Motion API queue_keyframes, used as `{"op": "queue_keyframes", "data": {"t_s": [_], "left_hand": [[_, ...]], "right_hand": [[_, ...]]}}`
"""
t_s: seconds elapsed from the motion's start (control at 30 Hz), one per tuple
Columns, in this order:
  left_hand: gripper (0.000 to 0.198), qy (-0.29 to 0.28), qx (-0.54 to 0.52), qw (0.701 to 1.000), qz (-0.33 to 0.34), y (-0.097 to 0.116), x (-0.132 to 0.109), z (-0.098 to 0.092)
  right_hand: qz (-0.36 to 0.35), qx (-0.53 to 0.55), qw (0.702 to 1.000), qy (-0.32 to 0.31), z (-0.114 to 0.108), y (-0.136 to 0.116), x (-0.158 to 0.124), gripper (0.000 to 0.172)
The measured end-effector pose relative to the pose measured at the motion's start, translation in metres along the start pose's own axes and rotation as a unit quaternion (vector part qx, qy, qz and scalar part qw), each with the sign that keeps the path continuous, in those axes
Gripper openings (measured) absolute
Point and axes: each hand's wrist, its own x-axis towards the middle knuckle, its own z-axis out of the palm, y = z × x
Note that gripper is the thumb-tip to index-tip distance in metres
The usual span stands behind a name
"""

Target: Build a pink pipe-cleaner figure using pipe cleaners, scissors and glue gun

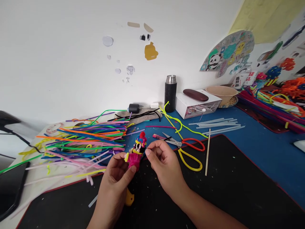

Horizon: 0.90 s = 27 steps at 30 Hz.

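Note:
My left hand (116,178) is closed on a small pipe-cleaner doll (135,159), gripping its magenta body between thumb and fingers. The doll is upright, with a black-and-white face, yellow trim, and a blue and pink hat topped by a red pompom. Thumb and forefinger of my right hand (164,165) are pinched together close beside the doll's head; whatever is between them is too small to make out. Just beyond my right hand lie scissors (175,142) with one red and one yellow handle. A yellow piece with a small hole (130,197) shows partly from behind my left hand.
Many coloured pipe cleaners (88,140) lie in a pile on the left. A thin wooden stick (207,152) and glue sticks (218,124) lie right. Against the wall stand a black flask (170,95), a white box (188,106) and a bowl (222,92).

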Motion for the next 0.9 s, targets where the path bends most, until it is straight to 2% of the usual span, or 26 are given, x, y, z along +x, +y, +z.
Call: {"op": "queue_keyframes", "data": {"t_s": [0.43, 0.9], "left_hand": [[0.047, 0.002, 0.024, 1.000, 0.011, -0.0015, 0.0001, -0.0004], [0.045, -0.005, 0.048, 0.999, 0.024, -0.0006, -0.0023, 0.0014]], "right_hand": [[0.007, -0.017, 1.000, 0.010, 0.0007, -0.0008, 0.0002, 0.020], [0.037, -0.003, 0.999, 0.005, 0.0006, -0.0029, -0.0006, 0.027]]}}
